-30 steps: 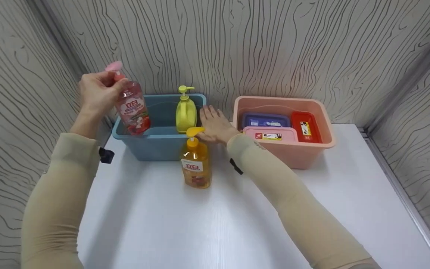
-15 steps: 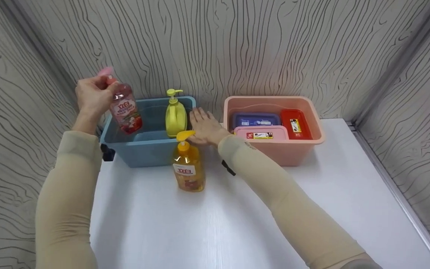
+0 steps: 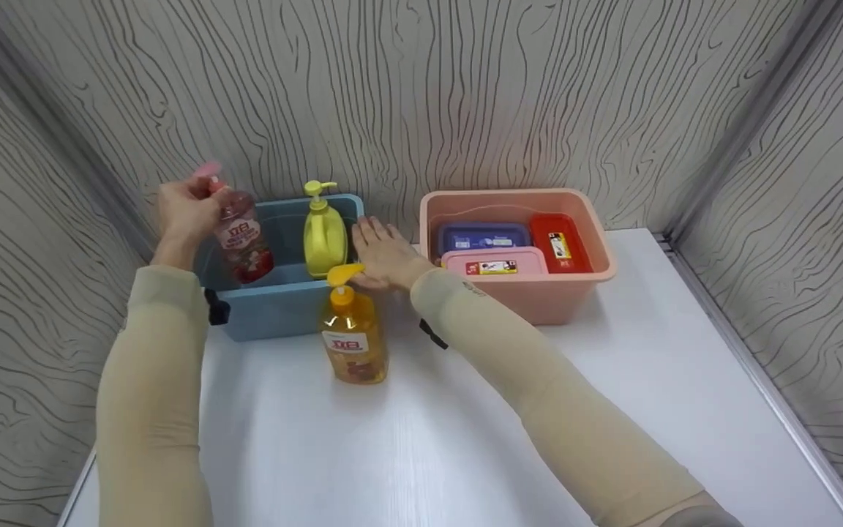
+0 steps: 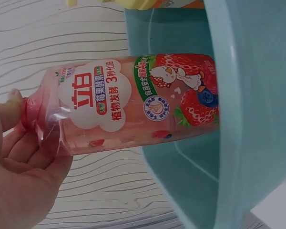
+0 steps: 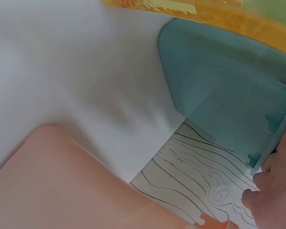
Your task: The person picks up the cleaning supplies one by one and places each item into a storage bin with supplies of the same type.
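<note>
My left hand (image 3: 186, 212) grips the pink pump bottle (image 3: 244, 238) by its neck; a strawberry label shows clearly on this bottle in the left wrist view. Its lower part is inside the left end of the blue bin (image 3: 275, 315), slightly tilted. At that bin's right end stands a yellow pump bottle (image 3: 325, 241). My right hand (image 3: 388, 252) lies with straight fingers against the bin's right rim. On the table just in front, an orange pump bottle (image 3: 354, 348) stands upright. Whether the pink bottle touches the bin floor is hidden by the front wall.
Right of the blue bin stands a pink bin (image 3: 516, 298). It holds a blue-lidded box (image 3: 484, 236), a pink-lidded box (image 3: 458, 262) and a red box (image 3: 562, 245). Patterned wall panels (image 3: 465, 95) rise behind and at both sides of the white table (image 3: 421, 439).
My left hand has lowered the pink pump bottle farther into the blue bin. The head view has shifted, so the scene sits farther left. My right hand stays at the bin's rim.
</note>
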Demonstrator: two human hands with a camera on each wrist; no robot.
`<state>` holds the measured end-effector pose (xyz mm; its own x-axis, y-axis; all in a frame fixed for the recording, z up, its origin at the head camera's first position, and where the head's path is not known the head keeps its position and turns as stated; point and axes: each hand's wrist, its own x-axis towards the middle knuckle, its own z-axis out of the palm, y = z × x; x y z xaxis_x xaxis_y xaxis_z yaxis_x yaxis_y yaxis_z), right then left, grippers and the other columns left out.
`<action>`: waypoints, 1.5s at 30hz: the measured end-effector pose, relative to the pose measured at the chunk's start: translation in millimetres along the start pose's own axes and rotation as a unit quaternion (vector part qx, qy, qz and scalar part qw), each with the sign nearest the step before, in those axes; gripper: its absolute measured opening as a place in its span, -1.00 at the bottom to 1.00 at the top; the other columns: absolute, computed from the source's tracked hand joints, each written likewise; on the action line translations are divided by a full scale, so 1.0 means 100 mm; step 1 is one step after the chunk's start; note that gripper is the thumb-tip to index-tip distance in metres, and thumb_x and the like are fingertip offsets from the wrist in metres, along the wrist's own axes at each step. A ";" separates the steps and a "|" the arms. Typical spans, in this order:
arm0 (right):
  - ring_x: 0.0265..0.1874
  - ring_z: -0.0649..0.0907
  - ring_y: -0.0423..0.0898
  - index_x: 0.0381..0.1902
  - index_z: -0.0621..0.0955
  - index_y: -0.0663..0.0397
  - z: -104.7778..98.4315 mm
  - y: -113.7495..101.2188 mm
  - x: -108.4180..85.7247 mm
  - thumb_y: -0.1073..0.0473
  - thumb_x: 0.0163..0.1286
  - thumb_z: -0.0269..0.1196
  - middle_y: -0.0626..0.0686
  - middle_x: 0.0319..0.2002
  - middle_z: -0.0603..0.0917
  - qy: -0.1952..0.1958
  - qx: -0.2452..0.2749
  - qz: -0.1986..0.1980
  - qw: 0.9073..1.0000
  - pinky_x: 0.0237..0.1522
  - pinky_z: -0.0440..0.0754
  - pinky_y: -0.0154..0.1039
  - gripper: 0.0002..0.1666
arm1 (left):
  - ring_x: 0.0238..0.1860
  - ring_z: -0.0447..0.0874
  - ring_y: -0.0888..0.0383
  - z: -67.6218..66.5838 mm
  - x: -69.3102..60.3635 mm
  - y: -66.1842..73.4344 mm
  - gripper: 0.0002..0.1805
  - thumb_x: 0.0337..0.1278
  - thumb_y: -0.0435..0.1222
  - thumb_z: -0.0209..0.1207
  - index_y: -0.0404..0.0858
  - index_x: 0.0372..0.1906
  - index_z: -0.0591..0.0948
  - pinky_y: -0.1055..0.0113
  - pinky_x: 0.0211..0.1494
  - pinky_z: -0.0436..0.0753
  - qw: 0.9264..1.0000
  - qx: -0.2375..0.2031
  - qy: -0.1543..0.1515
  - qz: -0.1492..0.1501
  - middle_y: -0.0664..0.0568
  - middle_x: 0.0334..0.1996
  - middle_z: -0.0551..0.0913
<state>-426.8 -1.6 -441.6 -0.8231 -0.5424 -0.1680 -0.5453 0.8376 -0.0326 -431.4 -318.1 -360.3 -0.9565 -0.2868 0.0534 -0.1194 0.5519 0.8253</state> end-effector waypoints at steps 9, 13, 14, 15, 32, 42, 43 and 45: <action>0.90 -0.07 0.24 0.87 -0.15 0.19 0.03 -0.07 -0.01 -0.41 0.76 -0.06 0.25 0.89 -0.21 0.004 0.010 -0.001 1.000 0.91 -0.03 0.18 0.14 | 0.17 0.66 0.15 0.15 0.11 -0.33 -0.47 0.73 -0.06 0.20 -0.19 0.57 0.61 0.35 0.21 0.73 0.998 -0.008 -0.010 -0.062 -0.07 0.35 0.69; 0.90 -0.07 0.23 0.87 -0.16 0.18 0.03 -0.09 -0.02 -0.43 0.76 -0.07 0.24 0.90 -0.22 0.002 0.012 -0.002 1.000 0.92 -0.03 0.17 0.15 | 0.24 0.66 0.09 0.20 0.15 -0.44 -0.45 0.72 -0.03 0.21 -0.18 0.58 0.61 0.22 0.38 0.72 0.997 -0.011 -0.006 -0.079 -0.12 0.42 0.69; 0.90 -0.07 0.22 0.87 -0.16 0.17 0.03 -0.09 -0.02 -0.43 0.76 -0.07 0.24 0.90 -0.21 0.003 0.009 -0.001 1.000 0.92 -0.03 0.16 0.15 | 0.25 0.66 0.09 0.21 0.17 -0.46 -0.44 0.72 -0.02 0.21 -0.18 0.58 0.60 0.20 0.41 0.72 0.997 -0.008 -0.006 -0.081 -0.12 0.43 0.69; 0.90 -0.07 0.22 0.87 -0.16 0.17 0.02 -0.09 -0.02 -0.42 0.76 -0.07 0.23 0.90 -0.22 0.003 0.007 0.001 1.000 0.92 -0.04 0.15 0.14 | 0.25 0.66 0.09 0.22 0.18 -0.46 -0.44 0.72 -0.02 0.21 -0.18 0.58 0.61 0.18 0.43 0.71 0.997 -0.010 -0.006 -0.082 -0.12 0.43 0.69; 0.90 -0.06 0.23 0.87 -0.13 0.22 0.03 -0.07 0.02 -0.37 0.79 -0.03 0.27 0.89 -0.19 0.003 -0.010 -0.005 1.000 0.91 0.03 0.17 0.11 | 0.11 0.69 0.15 0.39 0.28 -0.64 -0.52 0.70 -0.11 0.24 -0.23 0.49 0.68 0.44 0.02 0.70 0.997 0.015 -0.039 -0.066 -0.12 0.30 0.73; 0.91 -0.08 0.21 0.87 -0.15 0.19 0.01 -0.05 0.02 -0.39 0.78 -0.04 0.25 0.89 -0.24 0.004 0.002 0.000 1.000 0.92 -0.03 0.16 0.13 | 0.05 0.67 0.14 0.45 0.25 -0.59 -0.65 0.71 -0.15 0.25 -0.21 0.34 0.74 0.44 0.02 0.71 0.996 0.003 -0.061 -0.061 0.02 0.10 0.72; 0.91 -0.08 0.21 0.87 -0.15 0.19 0.01 -0.04 0.02 -0.39 0.78 -0.03 0.25 0.89 -0.24 0.004 0.003 0.001 1.000 0.92 -0.03 0.16 0.13 | 0.04 0.67 0.13 0.45 0.23 -0.55 -0.66 0.71 -0.16 0.25 -0.22 0.32 0.74 0.44 0.01 0.71 0.996 0.001 -0.068 -0.056 0.02 0.07 0.72; 0.91 -0.08 0.22 0.87 -0.15 0.19 0.00 -0.02 0.01 -0.38 0.78 -0.03 0.25 0.89 -0.24 0.005 0.004 0.004 1.000 0.92 -0.04 0.17 0.13 | 0.04 0.67 0.09 0.45 0.18 -0.48 -0.69 0.72 -0.18 0.24 -0.25 0.28 0.74 0.42 0.02 0.73 0.995 -0.009 -0.085 -0.044 -0.01 0.05 0.71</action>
<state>-426.6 -3.3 -441.7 -0.8293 -0.5359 -0.1584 -0.5370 0.8427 -0.0397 -455.0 -314.5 -424.1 -0.9739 -0.1960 -0.1141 -0.2013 0.5157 0.8328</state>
